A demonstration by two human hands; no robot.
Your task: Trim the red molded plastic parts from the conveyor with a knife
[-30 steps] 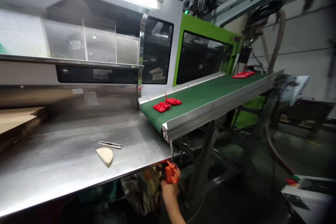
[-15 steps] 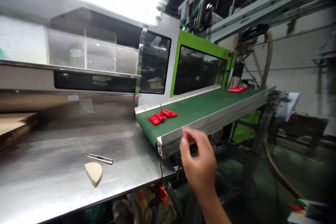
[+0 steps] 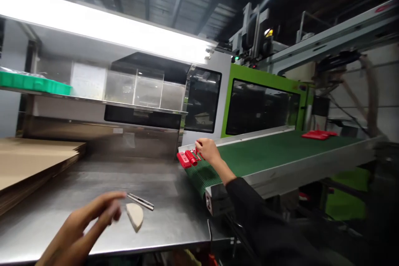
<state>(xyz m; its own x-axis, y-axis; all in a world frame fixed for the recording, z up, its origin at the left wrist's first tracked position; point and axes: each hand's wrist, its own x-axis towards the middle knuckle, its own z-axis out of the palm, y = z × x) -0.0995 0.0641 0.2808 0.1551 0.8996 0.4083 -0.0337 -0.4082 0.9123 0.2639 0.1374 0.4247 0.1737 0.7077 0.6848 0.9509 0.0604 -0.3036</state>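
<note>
At the near end of the green conveyor belt (image 3: 255,153), my right hand (image 3: 208,150) pinches the thin upright stem of a red moulded plastic part (image 3: 187,158). The part's flat pieces jut out to the left of my fingers, past the belt's edge; its far side is hidden behind the hand. Over the steel table, my left hand (image 3: 90,222) is empty, index finger stretched out and the others loosely bent. Just right of its fingertip lie the metal tweezers (image 3: 141,202), and below them a pale, half-round pad (image 3: 135,217).
Farther up the belt sits another red moulded part (image 3: 318,134). Stacked cardboard sheets (image 3: 34,153) lie on the table's left. A green tray (image 3: 34,83) stands on the shelf above. The conveyor's metal side rail (image 3: 280,178) rises beside the table (image 3: 165,224).
My right hand has reached forward from in front of the conveyor and taken hold of the near red part. My left hand has come into view. The camera has turned left and up.
</note>
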